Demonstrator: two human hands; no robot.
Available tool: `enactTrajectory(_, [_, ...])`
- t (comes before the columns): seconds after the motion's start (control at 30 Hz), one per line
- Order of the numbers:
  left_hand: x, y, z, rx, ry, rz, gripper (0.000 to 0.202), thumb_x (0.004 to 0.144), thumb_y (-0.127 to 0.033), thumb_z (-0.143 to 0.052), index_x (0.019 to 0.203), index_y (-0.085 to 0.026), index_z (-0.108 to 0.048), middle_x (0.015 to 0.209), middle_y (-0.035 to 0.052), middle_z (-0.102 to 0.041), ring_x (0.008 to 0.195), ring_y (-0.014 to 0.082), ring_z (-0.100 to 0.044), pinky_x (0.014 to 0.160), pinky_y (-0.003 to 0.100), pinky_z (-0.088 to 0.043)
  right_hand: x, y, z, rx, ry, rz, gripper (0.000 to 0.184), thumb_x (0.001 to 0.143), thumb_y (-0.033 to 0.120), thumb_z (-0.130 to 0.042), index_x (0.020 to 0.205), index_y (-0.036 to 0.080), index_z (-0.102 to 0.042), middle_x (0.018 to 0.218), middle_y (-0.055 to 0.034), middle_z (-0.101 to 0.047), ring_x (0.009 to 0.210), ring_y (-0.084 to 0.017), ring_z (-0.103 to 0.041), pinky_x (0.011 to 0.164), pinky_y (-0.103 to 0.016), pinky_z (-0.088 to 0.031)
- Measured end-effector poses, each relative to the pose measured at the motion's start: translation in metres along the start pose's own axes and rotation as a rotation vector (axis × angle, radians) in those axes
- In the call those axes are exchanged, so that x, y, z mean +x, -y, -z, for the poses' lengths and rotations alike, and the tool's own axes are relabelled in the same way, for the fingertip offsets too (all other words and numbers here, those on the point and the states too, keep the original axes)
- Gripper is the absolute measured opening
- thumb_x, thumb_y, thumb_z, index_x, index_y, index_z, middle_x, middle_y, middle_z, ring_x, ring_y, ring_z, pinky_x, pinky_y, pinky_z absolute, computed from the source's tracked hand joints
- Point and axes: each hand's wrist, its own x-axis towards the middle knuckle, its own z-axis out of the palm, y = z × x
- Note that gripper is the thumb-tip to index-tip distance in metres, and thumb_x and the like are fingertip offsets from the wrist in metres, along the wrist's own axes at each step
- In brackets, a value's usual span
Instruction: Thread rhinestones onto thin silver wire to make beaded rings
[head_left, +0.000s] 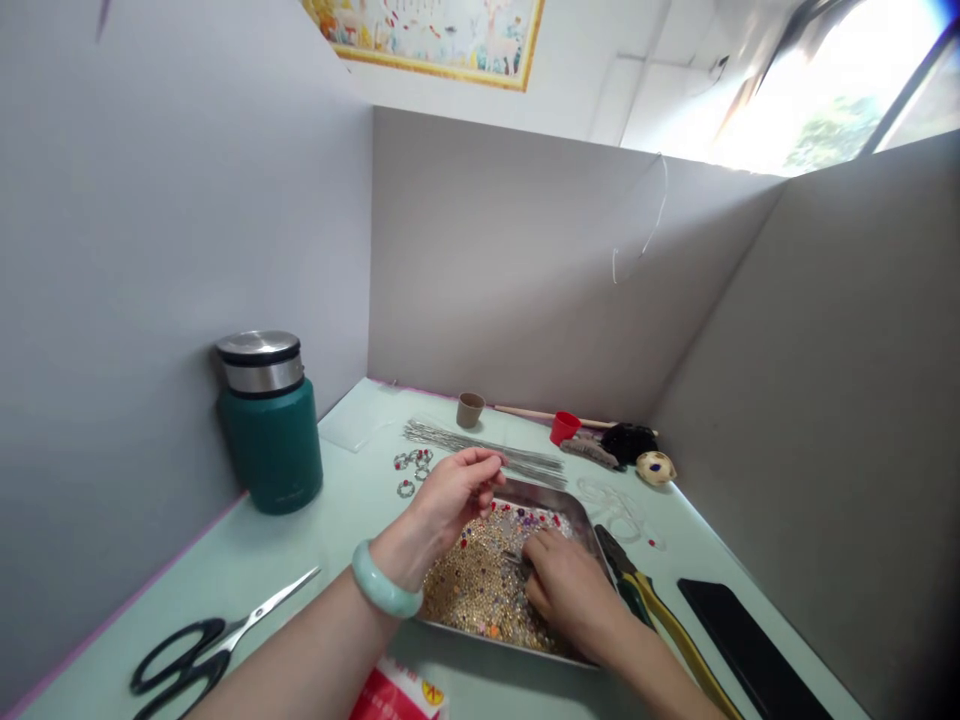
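Observation:
My left hand, with a pale green bangle at its wrist, is raised over the far left edge of a metal tray. Its thumb and forefinger are pinched together; whatever lies between them is too small to make out. Inside the tray, my right hand reaches down with curled fingers into small gold beads. A few red and purple ones are mixed in toward the back. Something small and greyish shows by the right fingertips, which are partly hidden. Small beaded rings lie left of the tray.
Thin metal wires lie behind the tray, near a brown cup and a red cup. Pliers and a black slab are on the right. Scissors and a green flask stand left. Grey panels surround the table.

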Motion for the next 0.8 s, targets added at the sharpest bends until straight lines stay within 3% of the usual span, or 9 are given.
enactTrajectory(0.17, [0.002, 0.001, 0.001, -0.025, 0.024, 0.016, 0.021, 0.077, -0.030, -0.064, 0.085, -0.012, -0.057, 0.067, -0.0022, -0.050, 0.047, 0.0034, -0.038, 0.045, 0.019, -0.026, 0.012, -0.025, 0.010, 0.236, -0.089, -0.089, 0.023, 0.079, 0.017, -0.036, 0.089, 0.017, -0.057, 0.087, -0.0062, -0.064, 0.080, -0.019, -0.058, 0.071, -0.027, -0.042])
enactTrajectory(0.3, [0.002, 0.003, 0.002, 0.086, 0.007, 0.015, 0.020, 0.077, -0.031, -0.064, 0.076, -0.012, -0.057, 0.064, -0.0023, -0.048, 0.047, 0.0038, -0.037, 0.045, 0.020, -0.026, 0.018, -0.041, 0.014, 0.344, -0.107, -0.180, 0.032, 0.081, 0.017, -0.026, 0.092, 0.016, -0.056, 0.081, -0.0040, -0.066, 0.070, -0.016, -0.061, 0.059, -0.023, -0.043])
enactTrajectory(0.4, [0.002, 0.004, 0.001, 0.142, -0.009, 0.012, 0.019, 0.076, -0.031, -0.064, 0.073, -0.013, -0.057, 0.065, -0.0018, -0.049, 0.048, 0.0044, -0.038, 0.046, 0.021, -0.027, 0.015, -0.033, 0.010, 0.307, -0.100, -0.183, 0.025, 0.077, 0.017, -0.034, 0.083, 0.017, -0.059, 0.079, -0.0045, -0.066, 0.072, -0.017, -0.060, 0.063, -0.025, -0.043])
enactTrajectory(0.53, [0.001, 0.004, 0.000, 0.174, -0.006, 0.025, 0.018, 0.076, -0.030, -0.063, 0.073, -0.013, -0.058, 0.068, -0.0008, -0.052, 0.048, 0.0047, -0.038, 0.047, 0.022, -0.027, 0.008, -0.002, -0.004, 0.164, -0.112, -0.167, 0.017, 0.073, 0.014, -0.044, 0.076, 0.015, -0.060, 0.081, -0.0110, -0.064, 0.079, -0.024, -0.057, 0.071, -0.032, -0.039])
enactTrajectory(0.63, [0.001, 0.004, 0.000, 0.189, -0.024, 0.039, 0.018, 0.076, -0.030, -0.064, 0.078, -0.013, -0.061, 0.074, 0.0021, -0.057, 0.052, 0.0054, -0.041, 0.050, 0.022, -0.029, 0.003, 0.012, -0.001, 0.100, -0.099, -0.140, 0.013, 0.072, 0.016, -0.050, 0.076, 0.014, -0.062, 0.086, -0.0130, -0.063, 0.087, -0.027, -0.055, 0.077, -0.035, -0.037])
enactTrajectory(0.73, [0.001, 0.004, 0.000, 0.140, -0.006, 0.046, 0.019, 0.075, -0.030, -0.066, 0.083, -0.013, -0.062, 0.080, 0.0040, -0.059, 0.057, 0.0067, -0.046, 0.054, 0.022, -0.033, -0.009, -0.004, 0.018, 0.051, -0.165, -0.162, 0.025, 0.085, 0.028, -0.042, 0.093, 0.017, -0.063, 0.097, -0.0109, -0.063, 0.095, -0.025, -0.054, 0.081, -0.033, -0.038])
enactTrajectory(0.8, [0.001, 0.004, -0.001, 0.083, 0.025, 0.062, 0.020, 0.076, -0.030, -0.065, 0.084, -0.012, -0.062, 0.080, 0.0039, -0.058, 0.057, 0.0064, -0.045, 0.054, 0.022, -0.033, -0.027, -0.029, 0.030, -0.017, -0.226, -0.278, 0.031, 0.088, 0.033, -0.036, 0.097, 0.018, -0.061, 0.100, -0.0102, -0.063, 0.096, -0.025, -0.055, 0.080, -0.033, -0.040])
